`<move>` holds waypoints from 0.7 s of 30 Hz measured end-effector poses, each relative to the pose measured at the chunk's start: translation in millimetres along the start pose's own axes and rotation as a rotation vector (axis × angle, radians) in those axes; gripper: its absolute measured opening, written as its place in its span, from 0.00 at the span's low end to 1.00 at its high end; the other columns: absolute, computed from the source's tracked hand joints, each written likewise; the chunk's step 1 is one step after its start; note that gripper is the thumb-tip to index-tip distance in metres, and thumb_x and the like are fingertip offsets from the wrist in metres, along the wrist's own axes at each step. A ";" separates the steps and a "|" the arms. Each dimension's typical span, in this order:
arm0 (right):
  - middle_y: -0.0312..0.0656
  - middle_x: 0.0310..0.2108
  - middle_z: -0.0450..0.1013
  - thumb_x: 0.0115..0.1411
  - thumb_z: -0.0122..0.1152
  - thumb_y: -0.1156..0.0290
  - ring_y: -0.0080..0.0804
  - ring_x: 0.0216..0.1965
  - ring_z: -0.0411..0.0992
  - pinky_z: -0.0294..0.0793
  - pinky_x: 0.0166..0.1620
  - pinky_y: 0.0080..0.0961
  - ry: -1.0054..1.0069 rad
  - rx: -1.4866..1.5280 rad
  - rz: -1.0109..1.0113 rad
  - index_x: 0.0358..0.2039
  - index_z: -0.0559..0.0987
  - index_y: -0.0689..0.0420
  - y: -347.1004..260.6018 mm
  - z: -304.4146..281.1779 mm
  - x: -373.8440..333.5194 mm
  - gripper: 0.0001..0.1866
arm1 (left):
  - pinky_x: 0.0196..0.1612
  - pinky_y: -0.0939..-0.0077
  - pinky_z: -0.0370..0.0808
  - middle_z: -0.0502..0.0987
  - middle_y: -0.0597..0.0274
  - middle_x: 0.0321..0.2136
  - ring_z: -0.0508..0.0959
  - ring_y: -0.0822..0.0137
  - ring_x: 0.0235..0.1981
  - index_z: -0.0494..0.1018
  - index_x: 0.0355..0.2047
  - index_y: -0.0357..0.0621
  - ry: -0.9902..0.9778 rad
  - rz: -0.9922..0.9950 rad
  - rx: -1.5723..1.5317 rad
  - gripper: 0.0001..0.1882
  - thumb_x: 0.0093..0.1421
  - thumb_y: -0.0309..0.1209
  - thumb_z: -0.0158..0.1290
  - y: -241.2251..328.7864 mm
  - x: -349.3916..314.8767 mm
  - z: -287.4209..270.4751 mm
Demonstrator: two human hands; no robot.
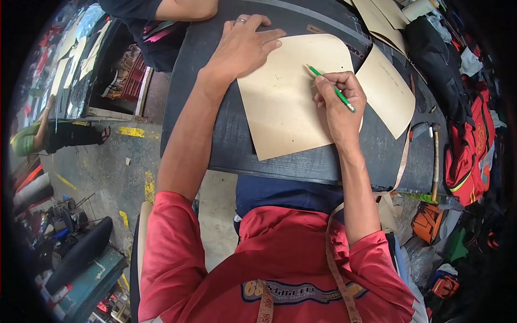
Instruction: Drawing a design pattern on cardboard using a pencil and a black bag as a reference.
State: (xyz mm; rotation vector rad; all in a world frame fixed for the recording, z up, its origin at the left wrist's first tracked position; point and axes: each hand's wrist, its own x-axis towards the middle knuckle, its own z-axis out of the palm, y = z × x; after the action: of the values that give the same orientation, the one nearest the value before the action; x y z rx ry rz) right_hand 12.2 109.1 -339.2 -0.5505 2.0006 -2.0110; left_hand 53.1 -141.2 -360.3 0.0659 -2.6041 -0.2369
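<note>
A tan card pattern piece (291, 116) with rounded far corner lies on the dark worktable (231, 129). Over its upper left edge rests my left hand (245, 46), fingers spread and a ring on one finger. My right hand (342, 102) grips a green pencil (314, 70) above the card's right side. The pencil slants with its sharpened point toward the far left; I cannot tell whether it touches the card. Faint small marks show on the card's surface. Beside my right hand lies a second card piece (388, 89) with handwriting on it.
A hammer (435, 161) lies at the table's right edge, near a measuring tape (401, 167) hanging down. Red and black bags (471, 145) crowd the right. Another person's forearm (186, 8) rests at the far left edge; a person in green (32, 137) stands farther left.
</note>
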 end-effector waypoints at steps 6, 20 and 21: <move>0.35 0.28 0.78 0.68 0.68 0.73 0.14 0.25 0.72 0.70 0.28 0.13 0.055 -0.040 -0.052 0.37 0.79 0.61 6.0 -6.7 3.7 0.07 | 0.75 0.49 0.52 0.70 0.59 0.69 0.64 0.55 0.73 0.78 0.64 0.61 -0.017 0.006 0.107 0.24 0.78 0.51 0.41 -8.1 -1.2 12.1; 0.37 0.28 0.78 0.67 0.70 0.73 0.16 0.26 0.73 0.72 0.30 0.15 0.040 0.025 -0.016 0.36 0.80 0.60 4.8 -15.7 4.1 0.07 | 0.78 0.48 0.48 0.70 0.59 0.70 0.62 0.58 0.75 0.79 0.64 0.63 -0.072 -0.051 0.056 0.25 0.78 0.52 0.40 -6.5 -0.4 10.7; 0.37 0.29 0.79 0.68 0.70 0.73 0.17 0.27 0.73 0.72 0.31 0.15 0.033 0.036 -0.031 0.36 0.80 0.60 5.7 -16.4 4.6 0.07 | 0.78 0.48 0.47 0.70 0.59 0.69 0.62 0.59 0.75 0.80 0.63 0.63 -0.067 -0.049 0.048 0.25 0.78 0.52 0.40 -5.7 -0.5 10.3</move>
State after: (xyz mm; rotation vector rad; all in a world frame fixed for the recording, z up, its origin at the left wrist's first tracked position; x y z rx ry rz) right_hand 0.5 121.8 -344.3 -0.5474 1.9818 -2.0833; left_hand 48.3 -145.1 -370.4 0.1414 -2.6771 -0.1978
